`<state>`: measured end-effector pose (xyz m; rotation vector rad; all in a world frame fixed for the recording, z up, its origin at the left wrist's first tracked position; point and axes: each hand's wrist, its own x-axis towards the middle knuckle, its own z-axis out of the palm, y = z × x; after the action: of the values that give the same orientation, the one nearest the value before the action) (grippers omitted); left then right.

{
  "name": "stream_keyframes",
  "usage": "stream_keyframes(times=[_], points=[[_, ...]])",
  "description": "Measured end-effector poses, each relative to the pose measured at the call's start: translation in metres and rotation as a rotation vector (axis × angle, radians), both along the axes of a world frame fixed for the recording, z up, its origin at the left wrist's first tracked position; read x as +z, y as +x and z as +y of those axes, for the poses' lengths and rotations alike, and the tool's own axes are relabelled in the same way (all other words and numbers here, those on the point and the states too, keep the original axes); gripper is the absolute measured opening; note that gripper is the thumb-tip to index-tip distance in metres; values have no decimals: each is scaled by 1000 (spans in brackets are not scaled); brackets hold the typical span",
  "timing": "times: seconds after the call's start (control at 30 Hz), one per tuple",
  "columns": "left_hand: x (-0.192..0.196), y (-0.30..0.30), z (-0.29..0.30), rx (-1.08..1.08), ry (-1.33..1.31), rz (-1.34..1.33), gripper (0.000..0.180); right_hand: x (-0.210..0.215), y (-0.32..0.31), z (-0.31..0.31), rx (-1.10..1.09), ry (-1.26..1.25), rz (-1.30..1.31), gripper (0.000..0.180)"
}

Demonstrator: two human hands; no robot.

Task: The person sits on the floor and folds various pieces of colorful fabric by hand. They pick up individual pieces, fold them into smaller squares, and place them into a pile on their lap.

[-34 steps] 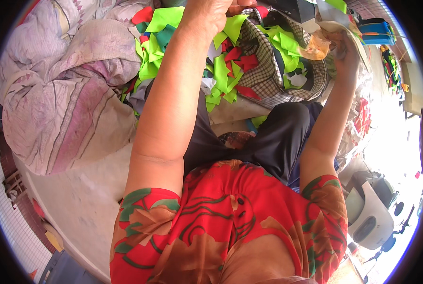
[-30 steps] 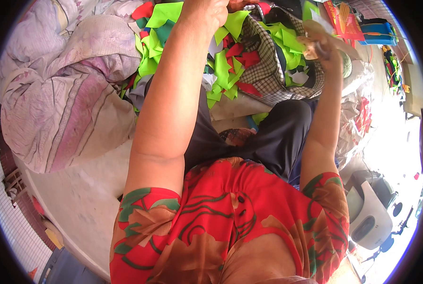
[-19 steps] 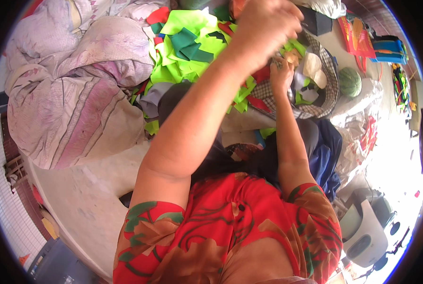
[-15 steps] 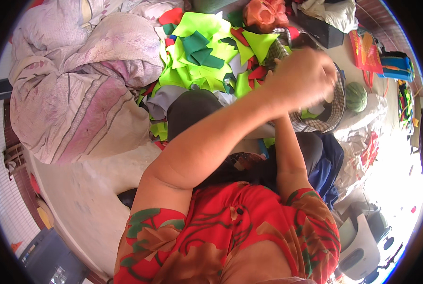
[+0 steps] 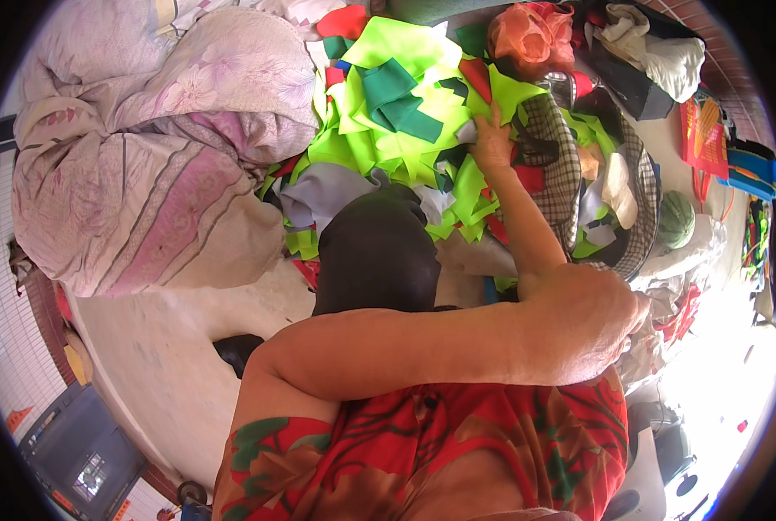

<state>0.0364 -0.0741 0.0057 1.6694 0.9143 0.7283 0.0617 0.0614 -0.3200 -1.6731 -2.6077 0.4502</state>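
My left arm crosses over my right forearm. My left hand (image 5: 592,321) is closed near my right side, its fingers curled on the far side; whatever they hold is hidden. Farther out, my right hand (image 5: 492,148) rests at the right edge of a heap of fabric scraps (image 5: 388,143), fingers apart. Most scraps are neon yellow-green, with red, grey and white among them. A folded dark green piece (image 5: 397,100) lies on top. Just right of my right hand stands a checked cloth bag (image 5: 557,165), open, with green, grey and white pieces inside.
A large bundle wrapped in pale floral cloth (image 5: 188,174) bulges at the left. My dark-clad knee (image 5: 379,252) rises before the heap. Beyond the bag lie a coral plastic bag (image 5: 534,39), a dark box (image 5: 627,82) and a striped green melon (image 5: 676,219). A grey chair (image 5: 84,451) is lower left.
My left hand has swung from above the checked bag down toward my right side, still closed. My right hand, mostly covered before, now shows at the heap's edge. The view has shifted slightly.
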Motion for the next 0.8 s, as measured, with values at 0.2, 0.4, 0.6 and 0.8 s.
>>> stream_keyframes(times=[0.2,0.4,0.6,0.8], points=[[-4,2,0,92,16,26,13,-15,26,18,-3,74,425,32],[-12,10,7,129,54,-27,13,60,44,1,-209,-178,807,29],[-25,25,26,224,91,-111,11,139,48,-15,-279,-511,1563,29],[-36,30,49,347,203,-143,15,188,30,-15,-394,-1000,2062,37]])
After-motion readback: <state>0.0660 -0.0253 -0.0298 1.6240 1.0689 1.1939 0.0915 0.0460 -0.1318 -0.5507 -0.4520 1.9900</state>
